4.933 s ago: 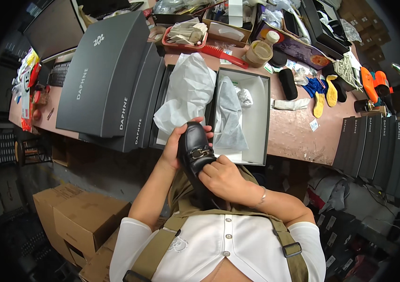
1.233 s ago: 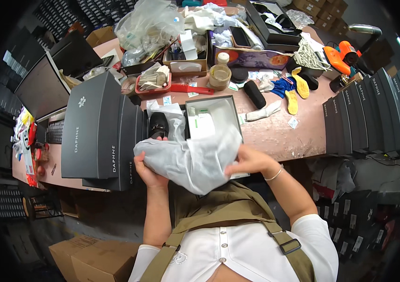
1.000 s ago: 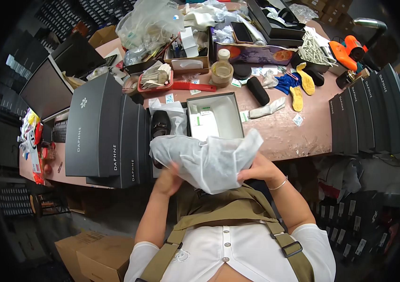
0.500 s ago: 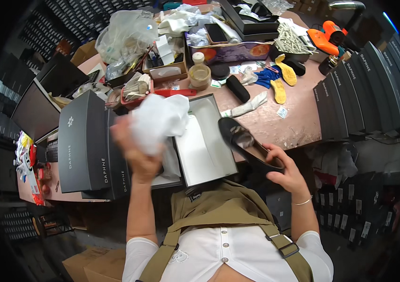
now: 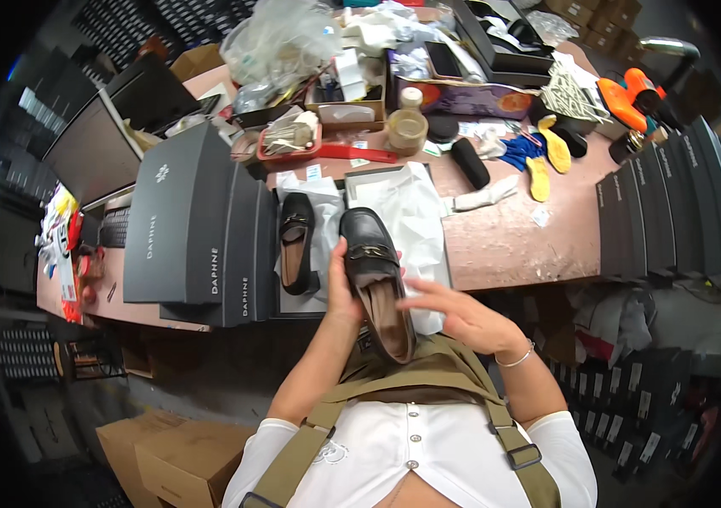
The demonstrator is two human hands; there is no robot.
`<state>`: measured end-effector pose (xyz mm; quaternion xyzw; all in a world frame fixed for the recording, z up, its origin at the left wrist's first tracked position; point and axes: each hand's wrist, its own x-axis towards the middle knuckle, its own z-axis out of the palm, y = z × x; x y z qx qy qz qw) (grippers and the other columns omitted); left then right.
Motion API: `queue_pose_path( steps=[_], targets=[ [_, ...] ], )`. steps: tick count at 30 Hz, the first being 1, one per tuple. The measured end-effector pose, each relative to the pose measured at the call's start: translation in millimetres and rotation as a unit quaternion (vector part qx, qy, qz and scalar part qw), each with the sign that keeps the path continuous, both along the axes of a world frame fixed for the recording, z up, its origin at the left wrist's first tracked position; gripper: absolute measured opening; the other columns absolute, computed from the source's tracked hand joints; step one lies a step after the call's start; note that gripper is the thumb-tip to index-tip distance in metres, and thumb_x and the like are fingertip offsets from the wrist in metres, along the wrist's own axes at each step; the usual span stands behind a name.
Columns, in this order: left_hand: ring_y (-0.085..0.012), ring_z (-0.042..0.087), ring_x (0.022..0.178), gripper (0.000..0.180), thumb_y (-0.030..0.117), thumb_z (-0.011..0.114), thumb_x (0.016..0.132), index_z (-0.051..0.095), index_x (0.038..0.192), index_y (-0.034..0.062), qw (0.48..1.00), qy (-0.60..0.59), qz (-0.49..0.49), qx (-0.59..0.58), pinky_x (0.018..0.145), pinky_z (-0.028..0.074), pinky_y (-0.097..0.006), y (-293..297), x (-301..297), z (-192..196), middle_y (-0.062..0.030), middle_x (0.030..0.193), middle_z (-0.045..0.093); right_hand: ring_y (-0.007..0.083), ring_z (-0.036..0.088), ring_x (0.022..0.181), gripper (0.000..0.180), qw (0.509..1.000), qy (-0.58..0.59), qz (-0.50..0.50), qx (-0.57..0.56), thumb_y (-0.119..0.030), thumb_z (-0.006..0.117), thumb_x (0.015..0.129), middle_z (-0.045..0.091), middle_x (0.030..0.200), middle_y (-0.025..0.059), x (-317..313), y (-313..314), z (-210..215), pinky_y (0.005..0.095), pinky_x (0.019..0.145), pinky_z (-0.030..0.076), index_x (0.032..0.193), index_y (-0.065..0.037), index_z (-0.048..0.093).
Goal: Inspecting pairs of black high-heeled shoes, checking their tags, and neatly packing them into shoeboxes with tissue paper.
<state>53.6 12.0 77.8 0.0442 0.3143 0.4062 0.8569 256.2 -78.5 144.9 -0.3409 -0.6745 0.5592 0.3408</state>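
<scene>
A black loafer [image 5: 364, 230] with a metal trim across its front is tilted up before my chest, toe away from me. My left hand [image 5: 341, 286] is closed round its left side. At its right, my right hand [image 5: 462, 320] has its fingers stretched out close to the shoe's opening; whether they touch it, I cannot tell. The matching loafer [image 5: 296, 222] lies on white tissue in the shoe box on the left. Crumpled white tissue paper [image 5: 415, 216] covers most of the tray beside it, partly behind the held shoe.
Dark grey shoe boxes [image 5: 176, 224] are stacked at left, and more boxes [image 5: 661, 207] stand at right. Toward the back are a jar [image 5: 407, 127], a red-handled tool [image 5: 359, 154], yellow insoles [image 5: 538, 178] and a black cylinder [image 5: 470, 162]. Cartons [image 5: 187, 461] sit on the floor.
The tissue paper has left my left hand and lies over the tray. The loafer has passed from my right hand to my left, in front of me. My right hand has opened.
</scene>
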Motion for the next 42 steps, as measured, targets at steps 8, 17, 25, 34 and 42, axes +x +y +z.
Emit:
queue_pose_path(
  steps=[8, 17, 25, 34, 42],
  targets=[
    [-0.0229, 0.053, 0.117, 0.064, 0.059, 0.036, 0.095, 0.047, 0.135, 0.0101, 0.993, 0.056, 0.07, 0.074, 0.1, 0.041, -0.039, -32.9, -6.2, 10.3, -0.0075, 0.13, 0.055, 0.0327, 0.037, 0.132, 0.014, 0.835, -0.386, -0.183, 0.346, -0.023, 0.066, 0.075, 0.044, 0.139, 0.0163, -71.7, 51.1, -18.5, 0.0581, 0.107, 0.025, 0.079, -0.01, 0.066],
    [-0.035, 0.061, 0.096, 0.067, 0.059, 0.04, 0.092, 0.056, 0.118, 0.0, 0.981, 0.056, 0.183, -0.022, 0.083, 0.051, -0.051, 22.1, -72.6, -34.7, -0.0217, 0.107, 0.062, 0.0281, 0.056, 0.114, 0.01, 0.903, -0.151, -0.283, 0.288, 0.002, 0.068, 0.073, 0.061, 0.119, 0.0107, -35.4, 53.1, -21.3, 0.0509, 0.105, 0.035, 0.079, -0.004, 0.063],
    [-0.0318, 0.058, 0.1, 0.059, 0.057, 0.045, 0.092, 0.054, 0.12, 0.0061, 0.987, 0.044, 0.152, -0.004, 0.088, 0.049, -0.054, 13.6, -62.6, -5.4, -0.0122, 0.109, 0.061, 0.0268, 0.052, 0.11, 0.012, 0.846, -0.42, -0.135, 0.298, -0.016, 0.064, 0.075, 0.06, 0.111, 0.0079, -58.0, 91.0, -104.5, 0.049, 0.101, 0.032, 0.085, -0.011, 0.069],
    [-0.0247, 0.04, 0.131, 0.065, 0.056, 0.039, 0.096, 0.036, 0.144, 0.0126, 0.986, 0.049, 0.156, 0.035, 0.108, 0.032, -0.04, -35.4, -26.3, 8.9, -0.0068, 0.144, 0.042, 0.0287, 0.032, 0.137, 0.011, 0.822, -0.341, -0.077, 0.45, -0.021, 0.062, 0.07, 0.046, 0.14, 0.0082, -98.5, 100.0, -48.3, 0.0594, 0.112, 0.012, 0.066, -0.013, 0.068],
    [-0.0284, 0.061, 0.097, 0.061, 0.059, 0.045, 0.091, 0.057, 0.116, 0.0053, 0.975, 0.054, 0.214, 0.029, 0.087, 0.05, -0.043, 0.8, -72.1, -6.1, -0.0119, 0.108, 0.063, 0.0258, 0.043, 0.128, 0.019, 0.85, -0.256, -0.116, 0.446, -0.017, 0.064, 0.072, 0.055, 0.126, 0.0088, -73.5, 53.2, -31.7, 0.0548, 0.111, 0.021, 0.089, -0.008, 0.068]
  ],
)
